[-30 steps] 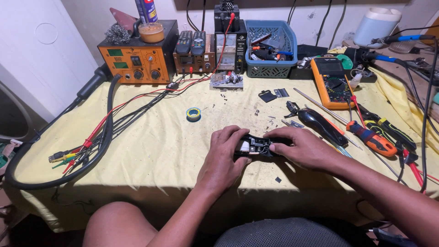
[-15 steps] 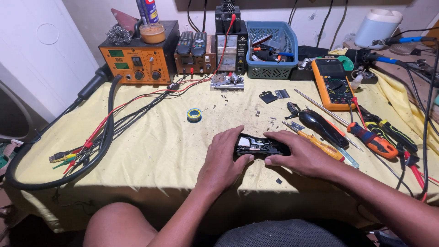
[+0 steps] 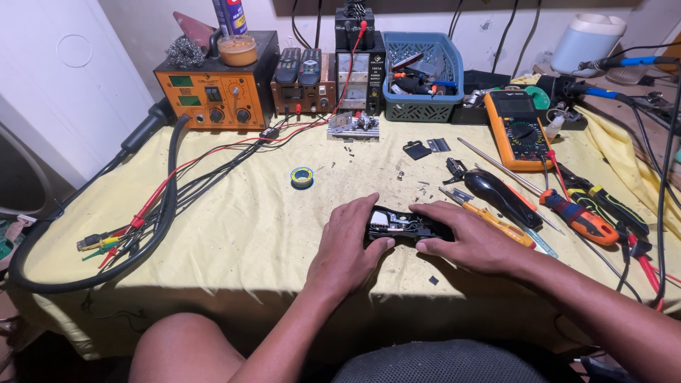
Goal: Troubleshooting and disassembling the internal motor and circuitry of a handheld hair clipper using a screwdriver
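A small black opened device (image 3: pixel 401 225) with wires inside lies on the yellow cloth (image 3: pixel 234 234) near the table's front. My left hand (image 3: pixel 349 245) grips its left end, thumb under the near edge. My right hand (image 3: pixel 469 237) covers its right end, fingers pressed along the casing. Both hands rest on the cloth. The device's right part is hidden under my right hand.
Screwdrivers (image 3: pixel 574 213) and a black-handled tool (image 3: pixel 496 195) lie right of my hands. An orange multimeter (image 3: pixel 516 128), a blue basket (image 3: pixel 422 78), an orange soldering station (image 3: pixel 216 92) and a power supply line the back. A solder roll (image 3: pixel 302 176) sits mid-table. Cables (image 3: pixel 152 213) trail left.
My hands and the device shifted slightly toward the front edge. My right hand slid further over the device's right end.
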